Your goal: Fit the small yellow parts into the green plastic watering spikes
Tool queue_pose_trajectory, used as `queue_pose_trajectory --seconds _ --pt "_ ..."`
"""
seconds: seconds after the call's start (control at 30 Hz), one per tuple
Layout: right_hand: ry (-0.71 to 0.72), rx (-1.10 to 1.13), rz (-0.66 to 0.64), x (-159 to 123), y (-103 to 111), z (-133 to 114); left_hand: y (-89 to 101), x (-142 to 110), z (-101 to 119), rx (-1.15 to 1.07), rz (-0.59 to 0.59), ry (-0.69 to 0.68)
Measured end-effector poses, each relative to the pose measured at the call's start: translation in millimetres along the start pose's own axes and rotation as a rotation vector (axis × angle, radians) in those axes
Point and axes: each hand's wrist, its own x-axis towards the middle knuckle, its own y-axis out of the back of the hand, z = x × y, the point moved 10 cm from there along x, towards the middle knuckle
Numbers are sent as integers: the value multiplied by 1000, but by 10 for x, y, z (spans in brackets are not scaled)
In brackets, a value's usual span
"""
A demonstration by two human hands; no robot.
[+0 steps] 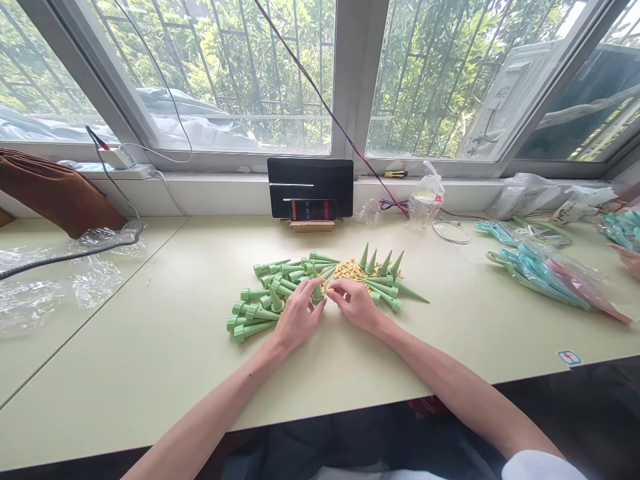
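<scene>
My left hand (300,313) is closed around a green plastic watering spike (317,291), whose pointed end is up. Close beside it, my right hand (356,303) has thumb and forefinger pinched together; a small yellow piece seems to be at the fingertips, partly hidden. Behind the hands lies a pile of small yellow pieces (349,269). Several green spikes (255,312) with ribbed caps lie heaped to the left. To the right, more green spikes (384,293) lie flat, while several others (385,264) stand point up behind them.
A phone (313,210) leans against a black panel (310,180) at the back. Bagged blue and pink items (560,277) lie at right, near another person's hand (627,259). A dark cable (90,252) and clear plastic wrap (97,280) are at left. A wrapped cup (425,200) stands near the window.
</scene>
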Motion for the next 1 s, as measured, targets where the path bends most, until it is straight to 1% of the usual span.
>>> queue_pose_trajectory --seconds 0.2,0.47,0.7,1.0 --pt "-3 -5 3 1 1 5 4 1 27 -28 0 -21" --pt "-12 14 -15 -3 -10 8 -9 0 36 -56 -22 -18" --pt "-14 -11 -23 -1 -20 19 -20 -5 28 -58 -23 -18" --pt "-19 45 -14 -1 -2 -22 -7 -1 28 -71 -6 -16"
